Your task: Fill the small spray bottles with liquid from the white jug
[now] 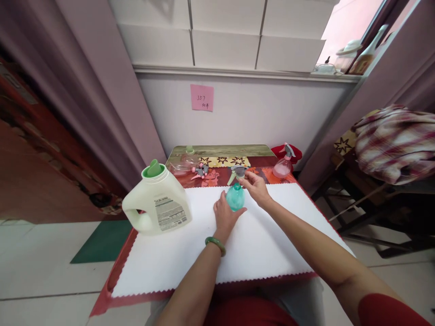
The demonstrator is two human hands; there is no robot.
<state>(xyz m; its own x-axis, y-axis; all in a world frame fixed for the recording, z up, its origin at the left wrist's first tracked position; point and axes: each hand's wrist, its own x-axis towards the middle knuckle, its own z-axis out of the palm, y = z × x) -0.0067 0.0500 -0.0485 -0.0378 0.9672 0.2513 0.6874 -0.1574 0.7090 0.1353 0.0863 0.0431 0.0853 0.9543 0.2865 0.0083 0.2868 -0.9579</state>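
A round teal bottle (235, 198) stands upright on the white mat, its neck uncovered. My left hand (227, 213) is curled round its left and near side, a green bangle on the wrist. Just above the neck, my right hand (255, 186) pinches a grey and pale green spray head (238, 173) by its collar. Whether a dip tube hangs from the spray head into the bottle I cannot make out. To the left stands a big cream detergent jug (159, 199) with a green spout in its open mouth.
A pink-topped spray bottle (282, 167) stands at the back right. At the back left are clear bottles (185, 165) and loose pink and grey spray heads (201, 170). The white mat (272, 244) covers most of the table. A plaid cloth (397, 140) lies at the right.
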